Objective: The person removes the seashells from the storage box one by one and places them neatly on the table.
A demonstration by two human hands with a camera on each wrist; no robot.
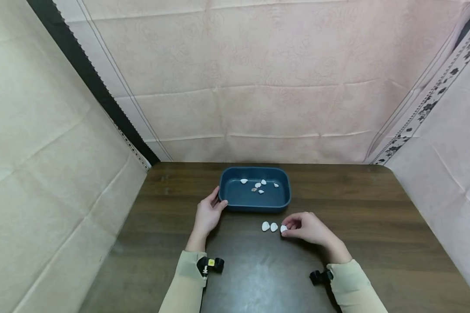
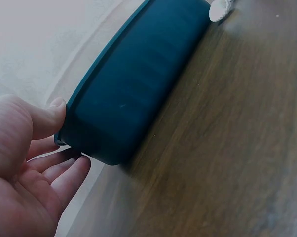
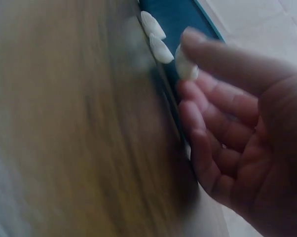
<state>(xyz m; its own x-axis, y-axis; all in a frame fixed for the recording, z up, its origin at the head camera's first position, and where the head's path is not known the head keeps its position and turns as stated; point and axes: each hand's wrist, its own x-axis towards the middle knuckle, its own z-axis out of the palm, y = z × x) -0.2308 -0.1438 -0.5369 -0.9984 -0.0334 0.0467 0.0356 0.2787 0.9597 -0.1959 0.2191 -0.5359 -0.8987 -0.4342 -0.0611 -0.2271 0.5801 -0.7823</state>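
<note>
A dark blue rectangular tray (image 1: 239, 201) stands near the table's far edge with several small shells (image 1: 257, 185) inside. My left hand (image 1: 209, 216) grips its left end; in the left wrist view the thumb lies on the rim (image 2: 75, 96) and the fingers touch the outside below it. My right hand (image 1: 312, 228) is in front of the tray's right side, pinching a white shell (image 3: 186, 64) between thumb and fingers, at or just above the tabletop. To its left, two white shells (image 1: 265, 226) lie side by side on the table.
The brown wooden table (image 1: 356, 204) reaches out on both sides of the tray. Pale cloth hangs behind the table (image 1: 250, 113) and along its left and right sides. Each sleeve cuff carries a black wrist camera (image 1: 210, 264).
</note>
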